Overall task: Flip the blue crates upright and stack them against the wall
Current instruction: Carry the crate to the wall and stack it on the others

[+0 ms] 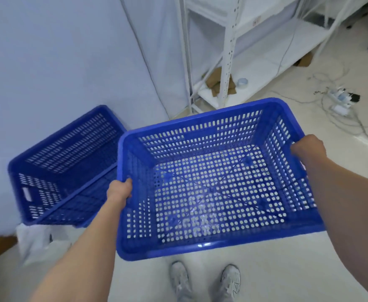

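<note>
**Crate held upright, ready for the stack**

Grey shoes (205, 282) stood on the pale floor (266, 269), nearest the camera. Above them the person held a blue crate (211, 182) open side up, left hand (120, 190) and right hand (308, 149) each curled tight over a side rim. It looked light, stiff and easy to carry by the rims. Beyond, a second crate (65, 166) sat by the wall (58, 62). White shelving (229, 51) stood farther off. No readable writing showed.

left hand (120, 191) clenched, right hand (307, 149) clenched
</note>
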A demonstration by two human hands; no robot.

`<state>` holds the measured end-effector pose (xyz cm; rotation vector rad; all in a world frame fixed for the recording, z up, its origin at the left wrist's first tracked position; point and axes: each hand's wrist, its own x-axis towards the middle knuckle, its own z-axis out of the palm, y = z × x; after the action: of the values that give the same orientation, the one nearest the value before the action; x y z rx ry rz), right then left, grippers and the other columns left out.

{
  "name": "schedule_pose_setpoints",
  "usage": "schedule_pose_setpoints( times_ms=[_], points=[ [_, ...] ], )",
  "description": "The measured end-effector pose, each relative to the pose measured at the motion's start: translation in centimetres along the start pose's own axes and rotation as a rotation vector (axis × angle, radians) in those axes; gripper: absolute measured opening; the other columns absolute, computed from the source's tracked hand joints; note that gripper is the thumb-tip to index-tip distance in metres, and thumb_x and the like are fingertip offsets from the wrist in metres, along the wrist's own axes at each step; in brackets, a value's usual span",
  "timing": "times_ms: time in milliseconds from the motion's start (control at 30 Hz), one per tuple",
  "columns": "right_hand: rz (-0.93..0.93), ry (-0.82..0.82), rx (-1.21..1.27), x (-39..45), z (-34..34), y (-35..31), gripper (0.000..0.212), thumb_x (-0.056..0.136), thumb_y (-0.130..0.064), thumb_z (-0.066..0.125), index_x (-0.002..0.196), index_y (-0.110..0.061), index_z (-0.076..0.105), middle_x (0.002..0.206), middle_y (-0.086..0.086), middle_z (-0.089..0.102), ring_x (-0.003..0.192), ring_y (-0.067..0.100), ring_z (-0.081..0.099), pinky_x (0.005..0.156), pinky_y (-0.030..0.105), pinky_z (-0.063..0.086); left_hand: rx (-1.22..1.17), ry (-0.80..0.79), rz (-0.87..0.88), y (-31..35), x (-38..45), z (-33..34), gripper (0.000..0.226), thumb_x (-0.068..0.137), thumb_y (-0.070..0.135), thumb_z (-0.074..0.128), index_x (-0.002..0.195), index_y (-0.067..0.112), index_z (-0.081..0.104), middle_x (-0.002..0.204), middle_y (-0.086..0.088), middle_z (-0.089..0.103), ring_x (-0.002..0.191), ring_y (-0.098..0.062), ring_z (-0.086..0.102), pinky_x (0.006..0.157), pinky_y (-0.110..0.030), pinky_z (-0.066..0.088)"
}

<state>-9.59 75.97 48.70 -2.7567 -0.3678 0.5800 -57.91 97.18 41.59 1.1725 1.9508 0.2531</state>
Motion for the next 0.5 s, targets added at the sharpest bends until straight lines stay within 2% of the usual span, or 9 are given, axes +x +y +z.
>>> schedule_pose_setpoints(
  times_ms=[233,367,500],
  points=[
    [-0.12,-0.009,0.01,-6.2,-1.5,-4.7,0.015,0.079,-0.007,0.059,0.092,-0.002,0.052,0.109,0.025,0.064,0.099,0.042,0.063,0.08,0.04,0.051,0.055,0.093,-0.015,-1.0,-1.2,-9.1,0.043,0.096,0.037,0.056,0.11,-0.003,0.057,0.066,-0.015,0.057,0.052,-0.025,0.05,0.047,-0.03,0.039],
    [-0.167,-0.076,0.01,-9.0,-1.6,-8.4,0.028,0.082,-0.012,0.061,0.107,-0.001,0.059,0.111,0.021,0.064,0.103,0.039,0.063,0.076,0.035,0.047,0.019,0.166,-0.057,-3.2,-1.8,-14.2,0.047,0.096,0.037,0.055,0.111,-0.008,0.057,0.065,-0.017,0.057,0.055,-0.028,0.052,0.053,-0.033,0.042],
    [-0.248,-0.113,0.02,-12.1,-2.0,-12.5,0.019,0.081,-0.013,0.061,0.096,-0.005,0.055,0.1,0.017,0.062,0.095,0.037,0.063,0.073,0.035,0.048,-0.011,0.249,-0.073,-5.3,-2.6,-18.9,0.056,0.098,0.044,0.049,0.115,-0.009,0.056,0.08,-0.026,0.065,0.056,-0.029,0.055,0.054,-0.033,0.044]
  ],
)
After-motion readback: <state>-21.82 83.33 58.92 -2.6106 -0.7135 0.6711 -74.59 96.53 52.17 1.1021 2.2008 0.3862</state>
